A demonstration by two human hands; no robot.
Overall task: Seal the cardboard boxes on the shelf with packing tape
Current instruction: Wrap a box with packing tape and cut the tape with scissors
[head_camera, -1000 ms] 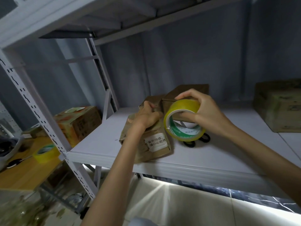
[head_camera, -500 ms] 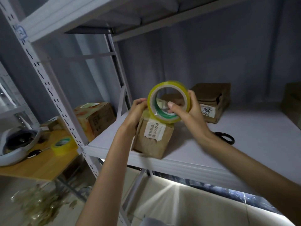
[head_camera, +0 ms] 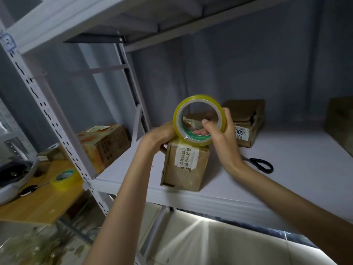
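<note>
From my feed, the left hand point(head_camera: 162, 133) hides its own fingertips behind the tape roll point(head_camera: 198, 119), so I cannot tell how they meet the roll or the small box point(head_camera: 184, 165) beneath it. That box's top is covered by both hands and the roll; I cannot see whether its flaps are closed. Behind the right hand point(head_camera: 221, 134), the second box point(head_camera: 246, 121) is partly hidden, and its label shows only "300" clearly. Right of that hand, the scissors point(head_camera: 261, 164) show their handles; the blades run behind the wrist. Far right, a third box point(head_camera: 342, 121) is cut by the frame edge.
</note>
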